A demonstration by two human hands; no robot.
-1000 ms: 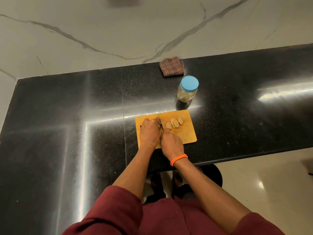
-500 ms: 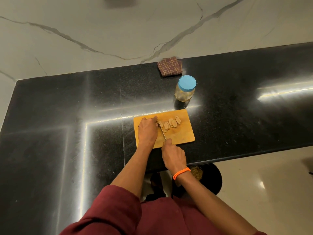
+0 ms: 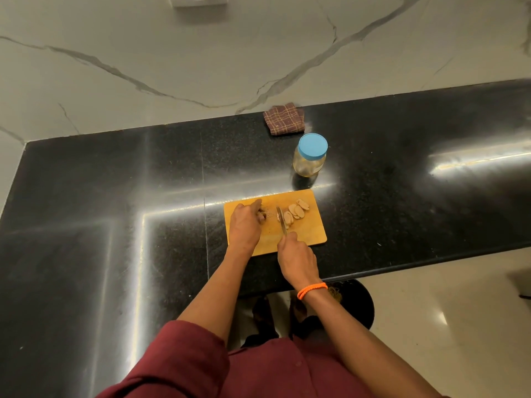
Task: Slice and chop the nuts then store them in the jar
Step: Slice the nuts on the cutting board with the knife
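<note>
Slicing is the step in hand, worked on the cutting board [image 3: 311,225] near the counter's front edge. The left hand [image 3: 244,225] curls its fingers over a nut at the board's left; the right hand [image 3: 297,258] grips the knife [image 3: 281,222], blade between that nut and the cut slices [image 3: 296,211]. Next likely calls for a downward cut clear of the fingertips. The jar [image 3: 310,158], beyond the board, stands lidded and looks nearly empty.

No text, brand, number or sign can be read anywhere, and the pale label on the jar [image 3: 309,160] is too small and blurred to make out.
</note>
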